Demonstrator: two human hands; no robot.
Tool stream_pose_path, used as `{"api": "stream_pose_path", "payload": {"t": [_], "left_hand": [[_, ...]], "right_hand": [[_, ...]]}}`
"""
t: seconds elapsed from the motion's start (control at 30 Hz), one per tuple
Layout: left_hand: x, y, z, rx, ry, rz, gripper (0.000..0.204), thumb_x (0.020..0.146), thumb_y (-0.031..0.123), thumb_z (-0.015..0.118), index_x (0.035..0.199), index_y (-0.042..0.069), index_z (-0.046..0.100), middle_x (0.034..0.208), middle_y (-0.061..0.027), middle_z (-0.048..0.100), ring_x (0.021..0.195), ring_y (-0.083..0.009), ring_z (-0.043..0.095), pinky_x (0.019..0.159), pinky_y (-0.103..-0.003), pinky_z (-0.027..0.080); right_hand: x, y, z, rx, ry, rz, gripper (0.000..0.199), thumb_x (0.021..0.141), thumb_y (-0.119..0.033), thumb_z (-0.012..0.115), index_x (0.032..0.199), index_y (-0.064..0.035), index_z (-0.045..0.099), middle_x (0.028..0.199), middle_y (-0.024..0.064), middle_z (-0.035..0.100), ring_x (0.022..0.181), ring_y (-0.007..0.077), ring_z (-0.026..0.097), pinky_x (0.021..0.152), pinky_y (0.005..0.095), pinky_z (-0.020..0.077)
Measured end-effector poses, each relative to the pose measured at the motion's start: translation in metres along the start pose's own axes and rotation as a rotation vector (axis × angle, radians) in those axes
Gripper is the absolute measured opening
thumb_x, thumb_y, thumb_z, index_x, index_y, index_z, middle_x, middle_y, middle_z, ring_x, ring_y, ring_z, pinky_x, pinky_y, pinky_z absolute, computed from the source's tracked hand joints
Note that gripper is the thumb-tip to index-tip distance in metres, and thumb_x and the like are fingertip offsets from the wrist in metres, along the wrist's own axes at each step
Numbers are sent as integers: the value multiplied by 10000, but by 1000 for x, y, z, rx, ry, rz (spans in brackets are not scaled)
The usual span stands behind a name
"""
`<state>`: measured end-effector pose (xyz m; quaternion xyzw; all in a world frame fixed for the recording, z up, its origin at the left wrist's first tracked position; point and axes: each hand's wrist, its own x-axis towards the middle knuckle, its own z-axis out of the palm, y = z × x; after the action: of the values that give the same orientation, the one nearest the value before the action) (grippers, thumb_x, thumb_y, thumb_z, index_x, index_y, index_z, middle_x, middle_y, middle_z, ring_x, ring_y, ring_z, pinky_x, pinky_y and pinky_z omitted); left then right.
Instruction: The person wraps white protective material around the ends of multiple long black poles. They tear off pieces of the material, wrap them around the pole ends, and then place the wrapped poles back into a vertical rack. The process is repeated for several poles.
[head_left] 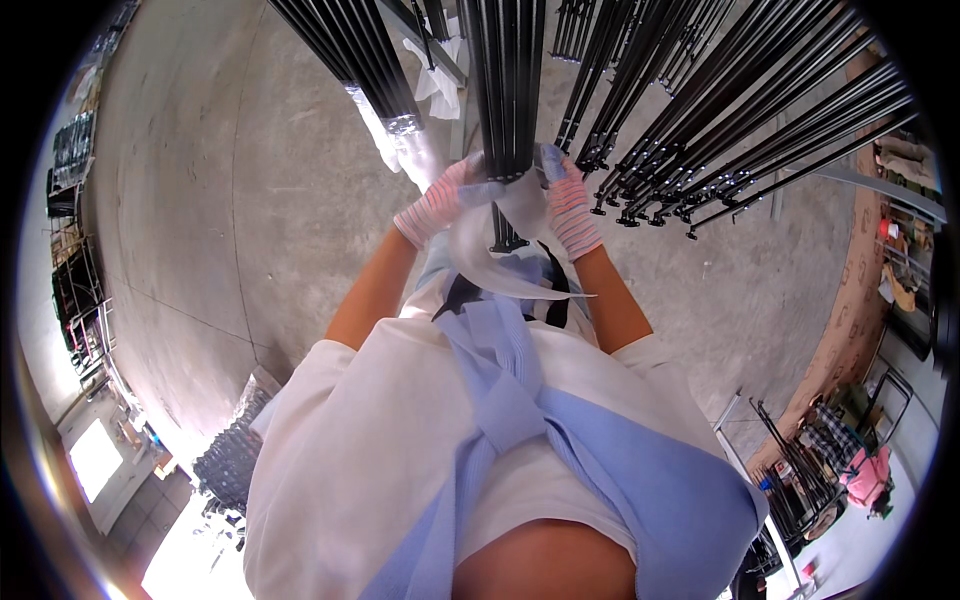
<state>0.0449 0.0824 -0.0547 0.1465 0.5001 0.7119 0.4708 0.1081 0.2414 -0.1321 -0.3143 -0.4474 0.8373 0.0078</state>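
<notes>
A bundle of long black metal tubes (507, 90) points toward me, its near end between my two hands. Translucent plastic film (490, 262) wraps around that end, with a loose tail curling down toward my waist. My left hand (447, 203), in a striped glove with grey fingertips, is closed on the film at the bundle's left side. My right hand (568, 205), gloved the same way, grips film at the right side, its fingertips partly hidden behind the tubes. Farther down, ends of other black tubes (507, 238) show below the bundle.
To the left lies another black tube bundle (350, 55), its near end covered in shiny plastic (408, 145). Many black rods (690, 130) with small end fittings rest in rows at right on a metal frame (850, 178). Cardboard (840, 310) lies along the right side of the concrete floor (320, 230).
</notes>
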Motion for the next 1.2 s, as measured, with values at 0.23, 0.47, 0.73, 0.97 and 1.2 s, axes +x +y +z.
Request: {"api": "stream_pose_path", "payload": {"t": [0.23,0.47,0.73,0.97,1.2], "left_hand": [[-1,-1,16,-131,96,1,443,782,128,522,1193,33,388,1137,-26,459,1056,-108,396,907,-245,296],[-5,-15,0,9,126,82,397,772,119,539,1142,23,433,1075,-18,504,995,-106,449,875,-250,336],[4,-17,-16,173,128,5,345,714,80,615,1038,23,511,964,-17,554,873,-82,501,761,-221,411],[5,-31,-26,-41,94,78,267,704,-1,597,963,25,539,886,2,564,796,-62,499,699,-205,423],[-1,-17,-26,215,77,17,246,722,7,581,962,21,529,872,6,562,787,-60,495,704,-208,418]], "right_hand": [[-12,54,16,382,215,-12,255,842,-268,449,936,-58,560,829,4,557,729,67,505,646,206,417],[-12,37,16,95,-75,-227,252,855,-187,422,1033,-40,523,937,7,538,839,77,478,753,202,383],[-10,-7,1,-15,-449,-27,313,812,-80,427,1120,-44,467,1024,24,514,937,97,451,839,217,336],[-16,-38,-30,-685,-743,-281,363,761,-89,497,1121,-53,470,1208,74,401,1132,163,337,932,297,277],[-24,-33,-39,-1383,-589,-397,331,673,-235,603,956,-70,555,1079,134,496,1022,283,444,857,324,350]]}}
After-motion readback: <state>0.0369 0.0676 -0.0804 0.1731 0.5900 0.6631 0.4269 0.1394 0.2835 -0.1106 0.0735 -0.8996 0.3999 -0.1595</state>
